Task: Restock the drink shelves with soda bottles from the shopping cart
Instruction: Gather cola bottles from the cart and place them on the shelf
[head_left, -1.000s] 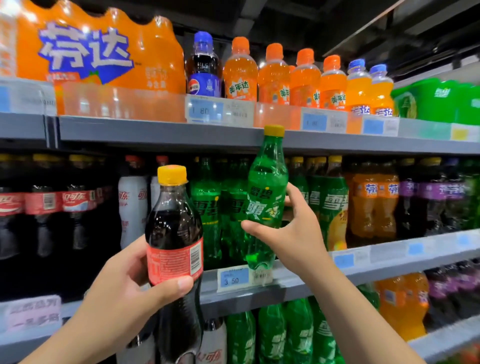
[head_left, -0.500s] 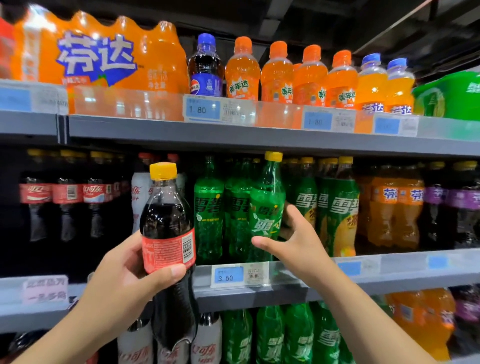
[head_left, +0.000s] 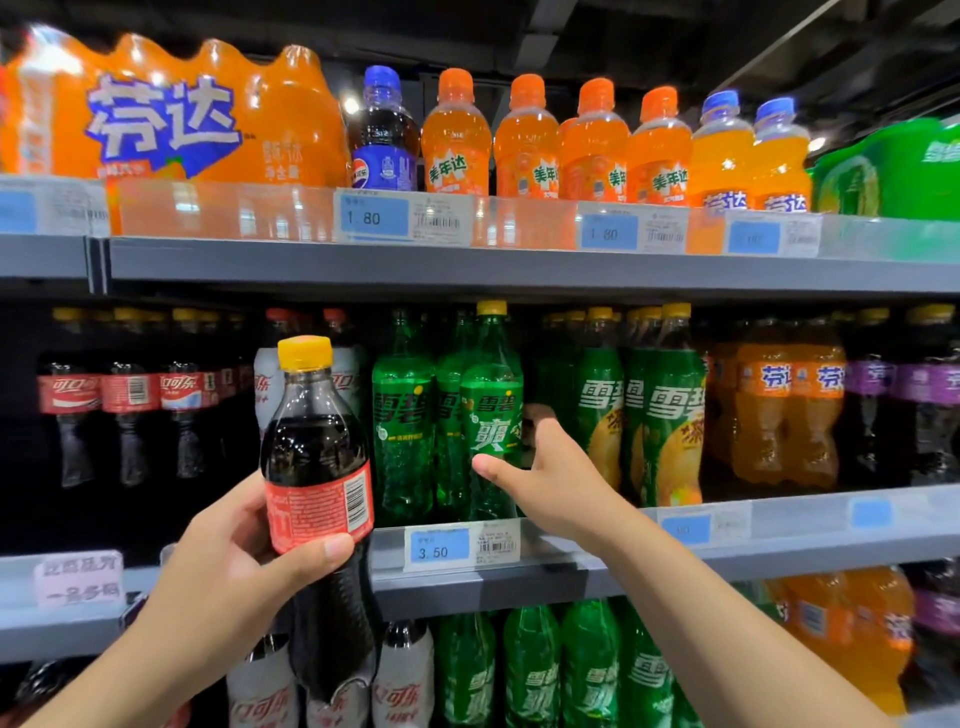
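Grey middle shelf (head_left: 779, 553) packed with sodas (head_left: 670, 415), dark ceiling (head_left: 597, 36) above. Left hand (head_left: 223, 566) grips cola bottle (head_left: 317, 467); right hand (head_left: 550, 478) curls round green bottle (head_left: 491, 405) standing on that shelf.

We see a dark cola bottle (head_left: 318, 467) with yellow cap and red label, a green soda bottle (head_left: 491, 410), and blue price tags (head_left: 439, 545).

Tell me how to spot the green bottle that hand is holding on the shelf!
Look at the middle shelf, just above the blue 3.50 price tag. Among the green Sprite bottles there, it is the yellow-capped Sprite bottle at the front, the only one gripped by the right hand.
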